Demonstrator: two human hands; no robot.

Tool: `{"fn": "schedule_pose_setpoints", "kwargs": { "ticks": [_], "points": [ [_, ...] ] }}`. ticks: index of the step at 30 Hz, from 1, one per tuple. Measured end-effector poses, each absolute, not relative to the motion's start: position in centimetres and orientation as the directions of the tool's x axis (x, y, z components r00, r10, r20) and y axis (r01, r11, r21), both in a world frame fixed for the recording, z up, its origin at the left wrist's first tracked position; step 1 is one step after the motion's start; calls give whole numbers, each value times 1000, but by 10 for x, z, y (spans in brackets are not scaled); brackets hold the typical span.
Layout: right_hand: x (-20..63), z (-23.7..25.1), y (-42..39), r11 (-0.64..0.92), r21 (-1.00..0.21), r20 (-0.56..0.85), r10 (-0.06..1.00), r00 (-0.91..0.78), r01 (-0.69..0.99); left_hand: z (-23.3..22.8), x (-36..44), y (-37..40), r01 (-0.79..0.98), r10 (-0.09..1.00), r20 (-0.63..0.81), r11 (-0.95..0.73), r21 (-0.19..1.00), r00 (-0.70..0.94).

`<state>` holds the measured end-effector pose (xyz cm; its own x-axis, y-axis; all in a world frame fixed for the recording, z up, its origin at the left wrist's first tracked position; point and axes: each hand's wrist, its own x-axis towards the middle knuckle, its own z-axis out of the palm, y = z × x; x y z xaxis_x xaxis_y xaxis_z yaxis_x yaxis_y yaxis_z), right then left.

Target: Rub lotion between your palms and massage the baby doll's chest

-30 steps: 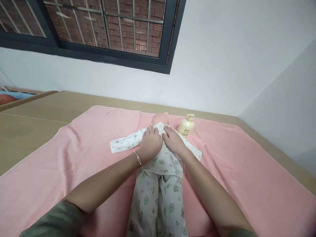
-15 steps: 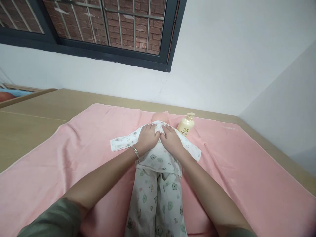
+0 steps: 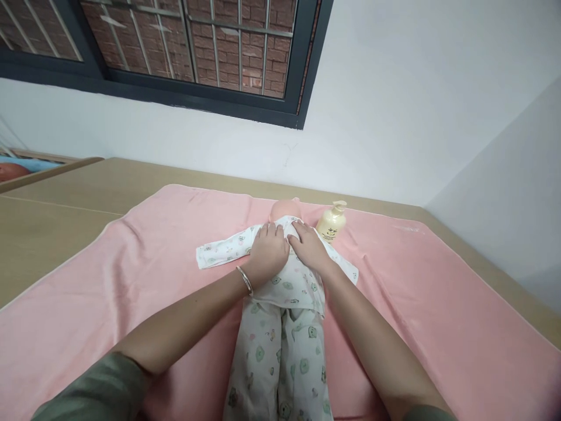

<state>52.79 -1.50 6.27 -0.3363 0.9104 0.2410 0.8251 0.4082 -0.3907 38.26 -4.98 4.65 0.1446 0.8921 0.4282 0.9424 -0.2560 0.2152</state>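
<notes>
A baby doll (image 3: 286,209) lies on a pink blanket (image 3: 153,245), its head at the far end. It wears a white printed top (image 3: 293,286) and matching trousers (image 3: 302,356), with both sleeves spread out sideways. My left hand (image 3: 268,251), a silver bangle at its wrist, rests flat on the left side of the doll's chest. On the right side of the chest lies my right hand (image 3: 309,245), fingers stretched out, its thumb close to the left hand. Neither hand grasps anything. The doll's face cannot be made out.
A pale yellow pump bottle (image 3: 332,223) stands on the blanket just right of the doll's head. The blanket covers a wooden surface (image 3: 109,181) that meets a white wall (image 3: 245,149). Above is a dark-framed window (image 3: 197,96) with metal bars.
My left hand has shifted slightly right and nearer to me over the doll's chest. My right hand has moved slightly right, with its thumb and fingers spread wider. The doll and bottle stay in place.
</notes>
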Motion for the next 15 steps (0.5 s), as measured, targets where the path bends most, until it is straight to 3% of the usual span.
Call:
{"fn": "schedule_pose_setpoints", "kwargs": {
  "ticks": [3,8,11,15],
  "points": [
    [518,66,-28,378,-255,244,916,-319,890,54,374,-43,920,905,385,-295,257,182],
    [499,74,-61,397,-112,206,906,-370,911,61,354,-24,851,959,248,-242,466,137],
    [502,76,-60,434,-154,208,893,-400,888,56,359,-29,893,932,313,-288,345,179],
    [523,75,-30,426,-326,209,903,-376,844,47,379,-51,945,879,420,-303,124,226]
  ]
}}
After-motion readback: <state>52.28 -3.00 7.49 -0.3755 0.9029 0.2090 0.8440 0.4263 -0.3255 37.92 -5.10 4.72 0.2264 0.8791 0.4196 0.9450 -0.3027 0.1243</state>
